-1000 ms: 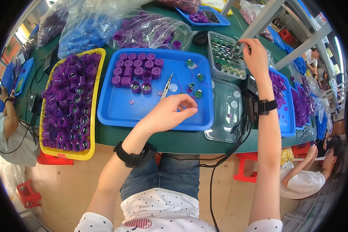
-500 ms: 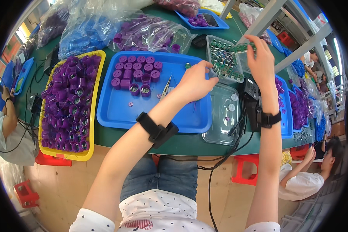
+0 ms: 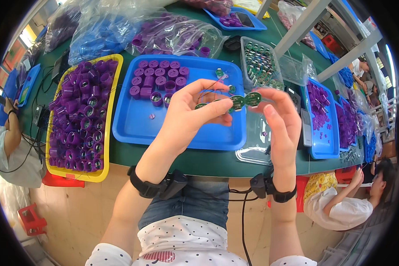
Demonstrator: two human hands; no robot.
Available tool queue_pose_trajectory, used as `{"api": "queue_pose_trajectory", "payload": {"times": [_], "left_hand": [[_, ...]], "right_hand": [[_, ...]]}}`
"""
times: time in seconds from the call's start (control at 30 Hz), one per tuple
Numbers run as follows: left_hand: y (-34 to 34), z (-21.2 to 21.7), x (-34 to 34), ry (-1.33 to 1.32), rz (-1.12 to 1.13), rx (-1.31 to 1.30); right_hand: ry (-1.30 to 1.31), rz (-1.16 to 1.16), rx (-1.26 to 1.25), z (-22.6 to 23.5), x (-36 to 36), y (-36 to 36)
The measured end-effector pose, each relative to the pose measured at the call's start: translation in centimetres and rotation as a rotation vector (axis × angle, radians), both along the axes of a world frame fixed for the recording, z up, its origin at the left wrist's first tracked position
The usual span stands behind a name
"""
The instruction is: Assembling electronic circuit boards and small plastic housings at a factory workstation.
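A strip of small round green circuit boards (image 3: 238,103) is held in the air between my two hands, over the right part of the blue tray (image 3: 133,126). My left hand (image 3: 184,111) pinches its left part between thumb and fingers, and thin wires show by those fingers. At the other end, my right hand (image 3: 283,124) has its thumb and fingers closed about the last board. Purple round cups (image 3: 156,98) stand grouped in the tray's far left, some closed on top and some open with boards inside. A few loose boards (image 3: 220,73) lie at its far right.
A yellow tray (image 3: 103,159) heaped with wired purple cups stands to the left. Beyond my right hand is a clear box (image 3: 270,80) of circuit boards; a clear lid (image 3: 252,156) lies nearer. Grey posts (image 3: 306,31) rise at right. Co-workers sit on both sides.
My right hand has come down and left from above the box of boards, bringing the strip. My left hand has moved left and toward me, and both hands now meet at the strip.
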State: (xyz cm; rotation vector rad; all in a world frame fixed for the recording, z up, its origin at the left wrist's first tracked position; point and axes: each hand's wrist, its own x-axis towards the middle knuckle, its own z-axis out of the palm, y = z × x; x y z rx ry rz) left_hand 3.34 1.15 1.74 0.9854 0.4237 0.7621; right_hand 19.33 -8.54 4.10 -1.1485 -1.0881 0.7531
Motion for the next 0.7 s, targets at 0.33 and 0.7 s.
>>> {"api": "queue_pose_trajectory", "payload": {"times": [0.33,0.7], "left_hand": [[-0.9,-1.4,-2.3,0.069,-0.07,0.084],[-0.7,-3.0,-2.7,0.034,-0.14,-0.079]], "right_hand": [[0.024,0.247,-0.069,-1.7,-0.6,0.7],[0.227,0.329,-0.127,-4.1,-0.7,1.2]]}}
